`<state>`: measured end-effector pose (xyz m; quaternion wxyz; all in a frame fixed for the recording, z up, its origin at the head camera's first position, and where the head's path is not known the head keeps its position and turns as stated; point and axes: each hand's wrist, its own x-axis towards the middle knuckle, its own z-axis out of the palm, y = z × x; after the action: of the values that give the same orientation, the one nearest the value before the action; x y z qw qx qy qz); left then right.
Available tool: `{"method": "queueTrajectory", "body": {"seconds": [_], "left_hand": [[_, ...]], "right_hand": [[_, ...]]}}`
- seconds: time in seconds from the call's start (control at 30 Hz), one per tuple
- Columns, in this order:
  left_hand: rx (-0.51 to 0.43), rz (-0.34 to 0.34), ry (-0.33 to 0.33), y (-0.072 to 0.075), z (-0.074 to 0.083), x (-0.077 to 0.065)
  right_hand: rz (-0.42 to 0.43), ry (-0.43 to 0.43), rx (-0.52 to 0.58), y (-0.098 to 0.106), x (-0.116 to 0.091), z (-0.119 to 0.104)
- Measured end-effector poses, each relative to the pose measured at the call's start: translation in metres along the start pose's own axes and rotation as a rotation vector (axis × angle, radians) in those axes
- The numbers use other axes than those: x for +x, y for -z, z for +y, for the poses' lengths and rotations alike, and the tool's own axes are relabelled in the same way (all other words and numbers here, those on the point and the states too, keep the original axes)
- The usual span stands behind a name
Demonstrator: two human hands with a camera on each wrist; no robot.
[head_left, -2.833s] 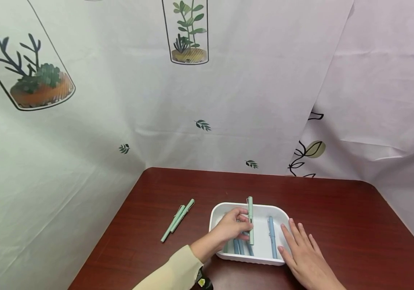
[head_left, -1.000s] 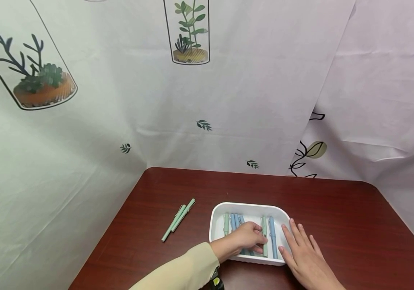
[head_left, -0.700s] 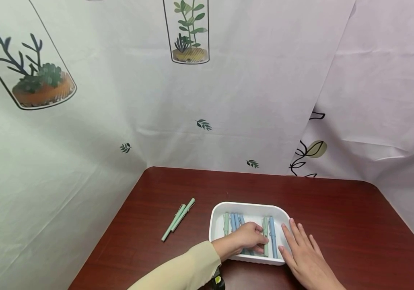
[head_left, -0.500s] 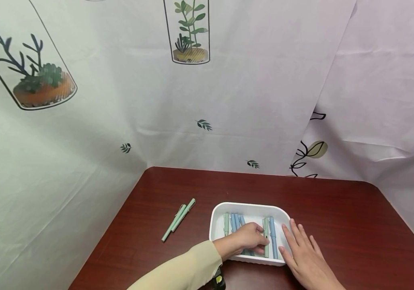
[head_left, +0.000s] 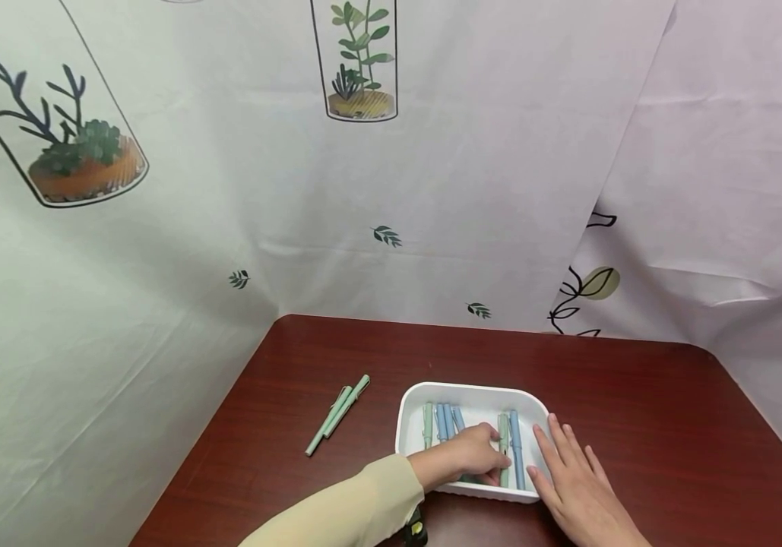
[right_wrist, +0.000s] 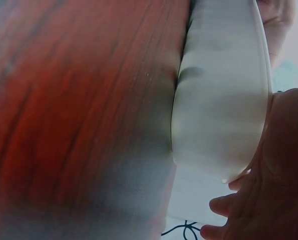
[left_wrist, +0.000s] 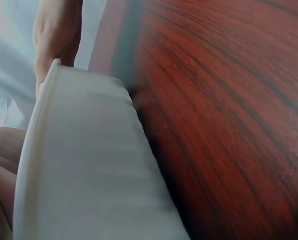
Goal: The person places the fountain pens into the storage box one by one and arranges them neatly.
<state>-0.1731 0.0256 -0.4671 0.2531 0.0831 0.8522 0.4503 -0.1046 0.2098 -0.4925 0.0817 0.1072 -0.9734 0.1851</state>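
A white tray point(head_left: 479, 391) stands on the table near its front, holding several pens laid lengthwise. My left hand point(head_left: 473, 450) reaches in over the front rim and pinches a light green pen point(head_left: 503, 427) on the tray floor. This pen lies alongside a blue pen point(head_left: 517, 448) at the tray's right side. Left of the hand are another green pen point(head_left: 428, 422) and several blue pens point(head_left: 448, 418), their lower parts hidden by hand and wrist. My right hand point(head_left: 578, 486) rests with spread, straight fingers against the tray's right rim; the right wrist view shows it beside the tray wall point(right_wrist: 219, 110).
Two more green pens point(head_left: 337, 414) lie crossed close together on the dark red table point(head_left: 261, 456), left of the tray. A printed white cloth point(head_left: 432, 190) hangs behind and along the sides. A black device point(head_left: 416, 529) sits under the left sleeve.
My left hand has lowered the green pen from above the tray to its floor beside the right blue pen, then shifted slightly right. The right hand has stayed at the rim.
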Motion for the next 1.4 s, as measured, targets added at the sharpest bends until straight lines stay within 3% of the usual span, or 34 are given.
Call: {"method": "queueTrajectory", "body": {"seconds": [0.33,0.6,0.8,1.03,1.4], "left_hand": [[0.053,0.003,-0.008,0.0,0.003,0.0],[0.053,-0.031,-0.043,0.007,0.004,-0.011],[0.083,-0.049,-0.116,0.019,0.002,-0.021],[0.135,-0.003,-0.177,0.036,0.0,-0.036],[0.01,0.063,-0.262,0.077,-0.013,-0.063]], "right_hand": [[-0.004,-0.004,-0.013,0.0,0.0,-0.001],[0.029,0.016,-0.025,-0.001,0.001,-0.001],[0.024,0.01,-0.019,0.0,0.001,-0.001],[0.005,-0.001,-0.019,0.0,0.001,-0.001],[0.005,-0.002,-0.013,0.0,0.001,-0.001]]}}
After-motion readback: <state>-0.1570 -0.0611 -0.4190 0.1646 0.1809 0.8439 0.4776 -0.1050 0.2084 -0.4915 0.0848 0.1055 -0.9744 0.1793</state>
